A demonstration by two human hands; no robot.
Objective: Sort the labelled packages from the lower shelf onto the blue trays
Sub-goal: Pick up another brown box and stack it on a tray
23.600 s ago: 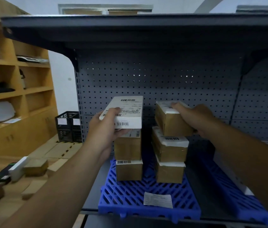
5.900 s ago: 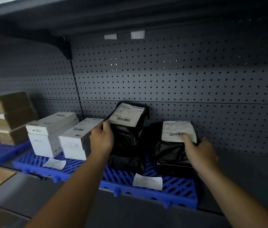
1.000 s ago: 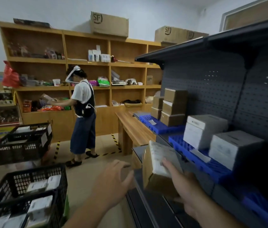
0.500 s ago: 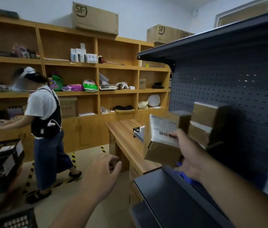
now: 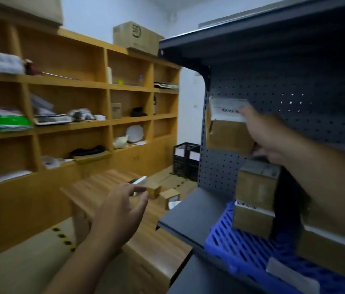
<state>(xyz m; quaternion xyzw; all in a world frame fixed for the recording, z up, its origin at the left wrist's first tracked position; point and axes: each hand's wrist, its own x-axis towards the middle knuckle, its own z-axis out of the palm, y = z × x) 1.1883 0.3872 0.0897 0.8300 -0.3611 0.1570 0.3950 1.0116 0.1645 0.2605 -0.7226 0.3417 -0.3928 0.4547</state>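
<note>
My right hand [image 5: 267,134] grips a brown cardboard box [image 5: 227,132] with a white barcode label on top, held in the air above the left stack of brown boxes [image 5: 255,200]. That stack stands on a blue tray [image 5: 231,245] on the dark metal shelf; a second stack of brown boxes [image 5: 324,249] sits to its right, partly hidden by my forearm. My left hand [image 5: 120,211] hovers empty with loose, spread fingers over the wooden table, left of the shelf.
The dark shelf edge [image 5: 180,223] juts out at the lower middle. A wooden table [image 5: 108,187] carries small boxes. Wooden wall shelves [image 5: 65,124] fill the left. Black crates [image 5: 185,160] stand on the floor by the pegboard panel [image 5: 294,98]. A paper slip [image 5: 290,276] lies on the tray.
The view has swung right toward the metal shelf. My right hand has lifted the labelled box up and over the stacked brown boxes. The other person has left the view.
</note>
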